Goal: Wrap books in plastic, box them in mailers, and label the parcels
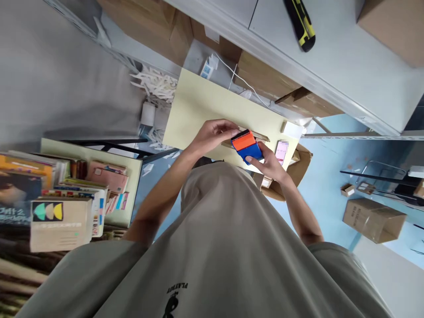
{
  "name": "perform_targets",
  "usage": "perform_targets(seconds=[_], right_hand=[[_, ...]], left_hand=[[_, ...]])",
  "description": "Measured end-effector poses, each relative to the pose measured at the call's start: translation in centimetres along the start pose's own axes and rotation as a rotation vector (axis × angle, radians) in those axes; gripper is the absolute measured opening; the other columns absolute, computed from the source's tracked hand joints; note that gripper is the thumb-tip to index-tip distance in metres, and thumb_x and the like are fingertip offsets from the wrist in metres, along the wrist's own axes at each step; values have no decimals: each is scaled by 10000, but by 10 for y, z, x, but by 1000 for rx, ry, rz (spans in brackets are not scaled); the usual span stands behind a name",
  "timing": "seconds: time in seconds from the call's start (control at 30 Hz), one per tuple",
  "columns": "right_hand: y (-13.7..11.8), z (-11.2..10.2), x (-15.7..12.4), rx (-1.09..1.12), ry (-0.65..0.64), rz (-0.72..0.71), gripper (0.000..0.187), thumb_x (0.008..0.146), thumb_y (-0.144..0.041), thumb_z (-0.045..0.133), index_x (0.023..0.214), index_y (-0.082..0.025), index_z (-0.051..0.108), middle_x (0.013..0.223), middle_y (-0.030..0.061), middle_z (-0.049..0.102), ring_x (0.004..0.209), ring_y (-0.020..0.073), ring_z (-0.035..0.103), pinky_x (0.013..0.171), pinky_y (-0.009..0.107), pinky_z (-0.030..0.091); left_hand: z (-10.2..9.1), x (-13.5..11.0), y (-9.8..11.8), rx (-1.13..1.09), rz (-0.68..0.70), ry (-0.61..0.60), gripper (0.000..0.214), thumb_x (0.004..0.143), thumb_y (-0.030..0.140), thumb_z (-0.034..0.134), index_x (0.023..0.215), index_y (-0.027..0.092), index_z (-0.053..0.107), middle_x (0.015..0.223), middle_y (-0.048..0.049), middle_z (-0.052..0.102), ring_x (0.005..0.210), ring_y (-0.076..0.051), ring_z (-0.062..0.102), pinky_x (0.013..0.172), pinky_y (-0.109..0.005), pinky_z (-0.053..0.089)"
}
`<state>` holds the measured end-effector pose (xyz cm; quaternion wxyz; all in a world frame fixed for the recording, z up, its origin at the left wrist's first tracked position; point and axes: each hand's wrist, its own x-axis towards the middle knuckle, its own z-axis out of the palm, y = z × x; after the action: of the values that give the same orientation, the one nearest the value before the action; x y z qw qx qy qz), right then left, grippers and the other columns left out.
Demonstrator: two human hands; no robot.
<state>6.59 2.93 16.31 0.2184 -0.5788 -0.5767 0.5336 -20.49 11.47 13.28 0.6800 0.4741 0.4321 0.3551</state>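
Note:
My right hand is closed around the blue part of a small orange and blue block-like thing with a black strip along its far edge. I cannot make out its exact kind. The fingertips of my left hand pinch at its left corner, beside the black strip. The thing is held tilted above a pale yellow table. Partly hidden behind it and my hands, a flat brown cardboard piece lies on the table.
A phone with a lit pinkish screen lies right of my right hand, near an open cardboard box. A yellow and black utility knife rests on the grey shelf above. Stacked books stand at left.

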Motion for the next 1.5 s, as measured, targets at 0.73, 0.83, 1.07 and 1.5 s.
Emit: perform_targets(seconds=[0.73,0.83,1.07,1.5], right_hand=[[-65,-12,23,-367,-253,507,789,836,-1048,789,790,-264,710,720,61,778,624,248,711,571,385,498],[-91,-35,22,-377,-361,587,811,837,-1067,758,766,-260,721,678,55,780,576,238,722,557,375,517],[-146,-23,59,-842,-393,707,798,979,-1013,619,816,-236,700,811,117,817,797,292,798,723,387,547],[-148,18,104,-1060,-394,738,656,1105,-796,628,881,-195,767,848,143,825,821,285,770,750,373,489]], left_hand=[[-18,-15,-110,-174,-224,55,423,927,611,903,899,201,804,853,-56,795,720,-165,666,659,-301,557],[-29,-6,-127,-194,-209,151,487,914,678,924,912,206,801,847,-57,785,760,-182,685,689,-310,563],[-27,26,-161,-325,-313,223,450,855,595,1019,865,208,790,851,-46,768,750,-155,640,685,-287,505],[2,49,-211,-315,-386,299,336,937,463,944,793,217,768,694,19,654,703,-144,584,682,-276,452]])
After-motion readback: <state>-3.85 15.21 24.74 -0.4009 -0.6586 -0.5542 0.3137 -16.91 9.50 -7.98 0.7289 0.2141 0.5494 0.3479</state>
